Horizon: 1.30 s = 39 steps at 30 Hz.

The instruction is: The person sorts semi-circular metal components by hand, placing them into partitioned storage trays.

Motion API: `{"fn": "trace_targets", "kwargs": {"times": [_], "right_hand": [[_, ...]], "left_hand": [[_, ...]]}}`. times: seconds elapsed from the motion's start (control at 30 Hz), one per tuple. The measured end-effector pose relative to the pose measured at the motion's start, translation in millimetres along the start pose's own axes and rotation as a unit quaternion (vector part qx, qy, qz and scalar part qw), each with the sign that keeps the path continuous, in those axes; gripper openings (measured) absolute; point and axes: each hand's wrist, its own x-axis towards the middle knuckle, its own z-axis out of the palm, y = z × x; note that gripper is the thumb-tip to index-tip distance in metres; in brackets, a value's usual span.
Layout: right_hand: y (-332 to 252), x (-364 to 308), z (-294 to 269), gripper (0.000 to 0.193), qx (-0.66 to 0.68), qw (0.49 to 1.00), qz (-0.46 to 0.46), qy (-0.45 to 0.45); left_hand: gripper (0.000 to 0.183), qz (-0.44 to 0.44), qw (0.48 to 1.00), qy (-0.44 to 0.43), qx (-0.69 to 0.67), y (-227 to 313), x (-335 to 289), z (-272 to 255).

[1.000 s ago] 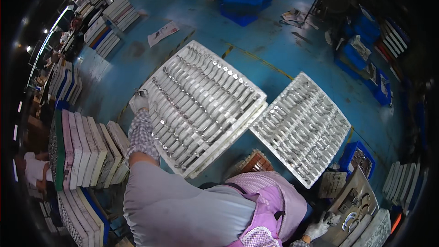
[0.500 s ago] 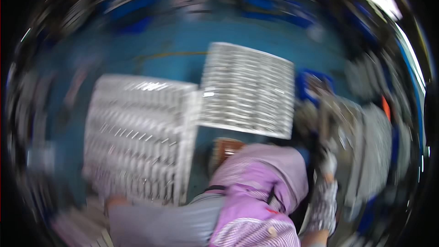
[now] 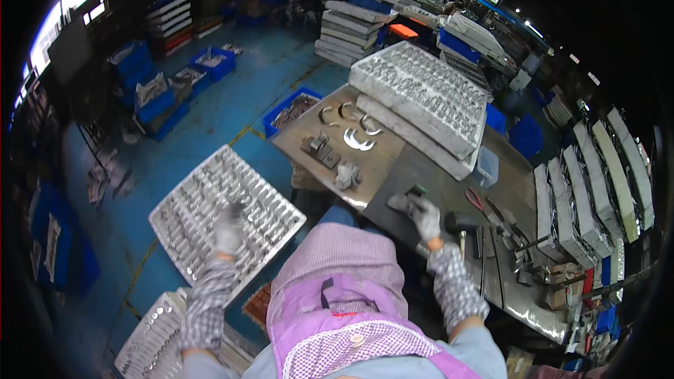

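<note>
Grip closure and contents cannot be told for my left hand (image 3: 228,231), blurred over the tray (image 3: 298,221) off the desk's (image 3: 386,161) left corner, or my right hand (image 3: 425,219) near the desk's front edge; the tray's rows appear filled, while curved metal pieces (image 3: 361,145) lie loose.

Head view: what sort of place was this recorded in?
Most likely a workshop or small factory floor. A white tray holds rows of shiny metal pieces, red-handled pliers lie among other tools on a workbench, and a blue bin sits beyond.
</note>
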Motion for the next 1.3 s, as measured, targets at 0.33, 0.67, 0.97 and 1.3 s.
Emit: {"fn": "trace_targets", "kwargs": {"times": [0.33,0.67,0.97,1.3], "right_hand": [[84.5,-109.2,25.1,0.02,-0.204,0.938,0.232,0.155],[63.3,-88.3,25.5,0.017,-0.103,0.952,0.258,0.127],[-17.1,2.9,20.0,0.039,0.018,0.983,0.155,0.1],[14.1,-13.2,38.5,0.035,0.096,0.988,0.123,-0.017]], "left_hand": [[0.032,-0.117,0.978,-0.141,0.103,142.4,352.9,290.2],[0.039,-0.181,0.93,-0.128,0.293,57.4,401.7,335.0],[0.032,-0.135,0.965,-0.218,-0.046,267.4,243.4,207.9],[0.036,-0.49,0.666,-0.33,-0.455,297.6,83.1,278.6]]}}
